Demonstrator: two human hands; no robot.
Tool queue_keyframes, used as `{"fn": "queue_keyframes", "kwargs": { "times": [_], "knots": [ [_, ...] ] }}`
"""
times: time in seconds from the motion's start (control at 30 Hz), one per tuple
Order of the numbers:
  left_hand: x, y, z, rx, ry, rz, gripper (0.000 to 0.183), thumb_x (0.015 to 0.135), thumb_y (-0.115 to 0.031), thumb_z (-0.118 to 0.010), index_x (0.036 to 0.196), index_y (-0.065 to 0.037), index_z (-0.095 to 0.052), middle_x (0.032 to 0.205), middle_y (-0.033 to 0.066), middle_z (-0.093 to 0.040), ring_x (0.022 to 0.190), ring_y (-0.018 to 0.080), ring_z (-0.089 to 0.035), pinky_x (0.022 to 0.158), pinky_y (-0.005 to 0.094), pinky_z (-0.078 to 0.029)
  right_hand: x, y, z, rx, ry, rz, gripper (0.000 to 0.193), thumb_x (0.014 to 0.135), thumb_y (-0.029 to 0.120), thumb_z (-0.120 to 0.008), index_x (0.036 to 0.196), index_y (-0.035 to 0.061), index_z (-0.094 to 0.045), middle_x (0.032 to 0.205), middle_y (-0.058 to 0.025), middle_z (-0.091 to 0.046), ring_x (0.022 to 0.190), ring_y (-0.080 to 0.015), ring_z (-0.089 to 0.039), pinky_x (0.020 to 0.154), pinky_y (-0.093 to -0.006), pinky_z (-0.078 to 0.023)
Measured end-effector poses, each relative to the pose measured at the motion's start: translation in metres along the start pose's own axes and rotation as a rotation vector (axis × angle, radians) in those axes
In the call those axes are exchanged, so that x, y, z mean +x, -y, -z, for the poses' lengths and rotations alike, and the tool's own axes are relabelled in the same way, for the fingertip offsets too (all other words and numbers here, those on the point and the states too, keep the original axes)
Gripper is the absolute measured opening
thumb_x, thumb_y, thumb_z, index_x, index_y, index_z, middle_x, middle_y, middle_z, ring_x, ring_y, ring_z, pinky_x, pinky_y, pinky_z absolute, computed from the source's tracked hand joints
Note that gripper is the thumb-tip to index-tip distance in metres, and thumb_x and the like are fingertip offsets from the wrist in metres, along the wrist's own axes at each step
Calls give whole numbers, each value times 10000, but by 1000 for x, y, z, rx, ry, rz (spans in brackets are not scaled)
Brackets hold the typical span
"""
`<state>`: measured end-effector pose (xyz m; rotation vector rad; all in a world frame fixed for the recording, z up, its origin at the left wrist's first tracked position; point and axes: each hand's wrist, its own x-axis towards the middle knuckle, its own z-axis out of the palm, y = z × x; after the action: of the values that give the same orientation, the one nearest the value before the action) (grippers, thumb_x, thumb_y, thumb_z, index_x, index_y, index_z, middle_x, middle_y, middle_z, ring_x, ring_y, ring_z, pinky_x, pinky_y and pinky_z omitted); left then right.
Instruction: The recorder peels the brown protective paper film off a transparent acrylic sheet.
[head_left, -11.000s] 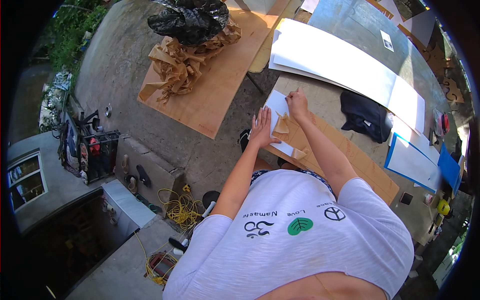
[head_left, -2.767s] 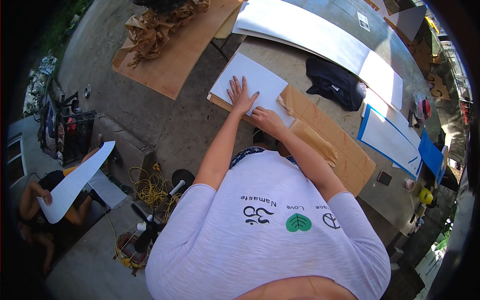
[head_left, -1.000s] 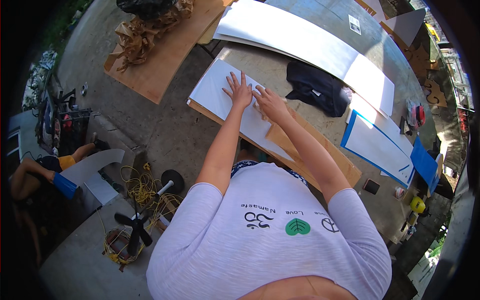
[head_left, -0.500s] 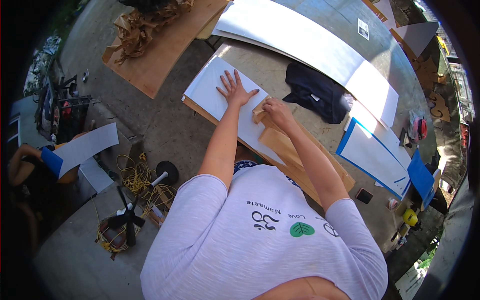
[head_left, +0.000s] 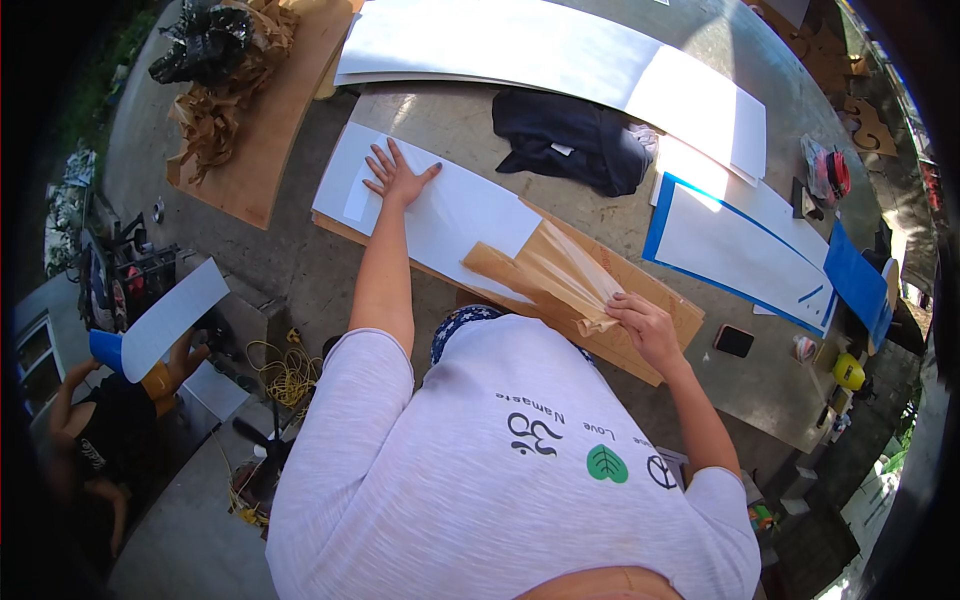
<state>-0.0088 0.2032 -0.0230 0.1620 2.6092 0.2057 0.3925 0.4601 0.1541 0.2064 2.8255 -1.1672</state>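
I see the white sheet lying on a brown board. My left hand is spread flat, pressing the sheet's far end. My right hand pinches the brown backing paper, peeled back from the sheet's near end. A dark cloth lies beyond the sheet, blue-edged panel right of it, bare concrete between.

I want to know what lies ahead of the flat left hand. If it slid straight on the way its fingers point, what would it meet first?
The left hand lies flat on the white sheet, fingers pointing at its far edge. Past that edge comes bare concrete table, then probably the large white panel.
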Motion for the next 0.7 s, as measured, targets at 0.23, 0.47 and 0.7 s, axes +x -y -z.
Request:
{"fn": "queue_keyframes", "kwargs": {
  "times": [0.23, 0.47, 0.7],
  "knots": [
    [2, 6, -5, 3, -20, 4, 1293, 618, -758, -618, 1438, -175, 194, 1489, 172, 241, 1359, 378, 240, 1018, 655, 85, -109, -8, 60, 250, 30, -379, 213, 764, -69, -588, 937, 10, -683, 1018, -101, -665, 1062, -237, -603, 903, -348, -492],
    [1, 0, -2, 7, -9, -3, 1298, 631, -736, -626, 1435, -132, 194, 1475, 198, 258, 1353, 387, 248, 1019, 655, 89, -126, -43, 55, 402, -31, -488, 172, 806, -82, -537, 941, -34, -633, 918, -103, -659, 920, -218, -621, 831, -302, -485],
    [4, 6, -2, 4, -71, 11, 1284, 624, -744, -624, 1443, -169, 180, 1493, 180, 222, 1367, 378, 219, 1025, 656, 58, -79, -50, 50, 341, 90, -718, 178, 872, 138, -537, 922, -30, -567, 869, -144, -610, 804, -206, -585, 694, -328, -449]
  ]
}}
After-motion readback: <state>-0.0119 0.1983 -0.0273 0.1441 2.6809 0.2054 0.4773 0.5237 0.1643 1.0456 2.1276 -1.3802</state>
